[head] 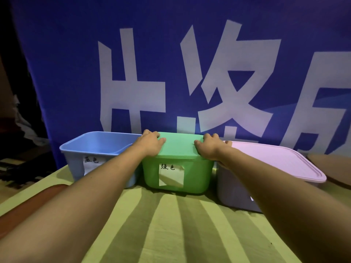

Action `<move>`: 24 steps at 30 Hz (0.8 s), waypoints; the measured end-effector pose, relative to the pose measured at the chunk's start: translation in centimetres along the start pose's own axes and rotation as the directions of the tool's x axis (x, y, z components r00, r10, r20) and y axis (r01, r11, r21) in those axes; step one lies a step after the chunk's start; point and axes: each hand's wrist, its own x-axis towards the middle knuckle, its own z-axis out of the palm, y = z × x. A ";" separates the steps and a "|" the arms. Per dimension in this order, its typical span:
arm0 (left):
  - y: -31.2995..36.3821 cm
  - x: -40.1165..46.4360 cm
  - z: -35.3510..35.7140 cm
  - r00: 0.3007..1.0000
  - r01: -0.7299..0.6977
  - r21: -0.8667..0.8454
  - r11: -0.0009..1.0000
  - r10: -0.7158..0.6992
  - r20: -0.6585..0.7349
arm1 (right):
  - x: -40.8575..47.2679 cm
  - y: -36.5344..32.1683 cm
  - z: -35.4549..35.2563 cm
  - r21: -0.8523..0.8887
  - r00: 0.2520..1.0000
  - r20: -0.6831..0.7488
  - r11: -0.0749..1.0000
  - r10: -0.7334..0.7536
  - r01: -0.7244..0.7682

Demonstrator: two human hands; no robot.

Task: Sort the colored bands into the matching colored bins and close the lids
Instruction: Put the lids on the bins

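Hands on the green lid

Hands rest at either side of the green lid (179, 147), which lies flat on the green bin (176, 173) in the middle of the row. The left hand (151, 143) lies over the lid's left edge, thumb on top and fingers bent down over the far left corner; its grip is on the lid. The right hand (209, 147) mirrors it on the right edge, thumb along the top surface and fingers curled at the far right corner, also gripping the lid. Both forearms reach in from the near corners of the view.

The blue bin (95, 149) stands just left of the green one, touching or nearly so, with no lid on it; what lies inside cannot be told from this angle. The pink bin (233, 188) stands just right of the green one, and the pink lid (273, 160) sits closed on it. White paper labels (171, 174) with handwritten characters are stuck to the front of the green and blue bins.

All three bins stand on a striped yellow-green cloth (171, 228) covering the tabletop. Behind them hangs a blue banner (66, 73) with large white characters. No bands show anywhere in view
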 end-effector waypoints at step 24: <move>0.3 0.9 -0.2 0.996 -0.075 0.354 0.932 0.055 0.066 | 0.1 0.7 0.8 -0.130 0.995 0.050 0.987 -0.090 0.096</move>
